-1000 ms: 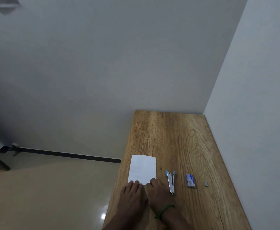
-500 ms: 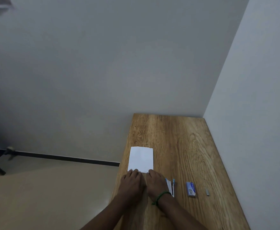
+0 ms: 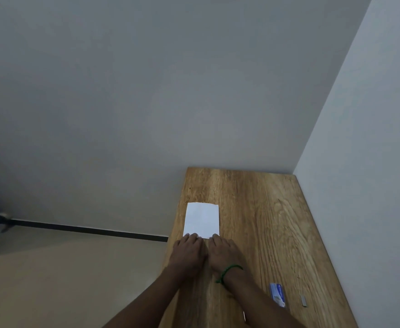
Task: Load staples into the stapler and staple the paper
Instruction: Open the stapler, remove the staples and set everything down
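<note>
Mostly, a plain grey wall (image 3: 146, 91) fills the view, meeting a paler side wall (image 3: 371, 162) at the right. A beige floor (image 3: 52, 280) lies at the near left, with a dark skirting (image 3: 87, 229) along the foot of the wall.

A wood-grain counter (image 3: 265, 221) runs from the near edge to the far corner, against both walls. Two bare forearms reach onto it from the near side. The left hand (image 3: 188, 253) and right hand (image 3: 222, 253) lie flat, side by side and touching. Their fingers (image 3: 191, 236) are straight and close together, and the tips rest on the near edge of the paper (image 3: 202, 220). Neither hand holds anything.

The paper is a white sheet lying flat near the counter's left edge, its long side running near to far. No writing shows on it.

A blue and white box (image 3: 277, 294) lies on the counter at the near right, just beside the right forearm. Its print is too blurred to read. The stapler cannot be made out, as the right forearm covers the counter just left of the box.

A green band (image 3: 229, 271) circles the right wrist. A small grey strip (image 3: 303, 300) lies just right of the box.
</note>
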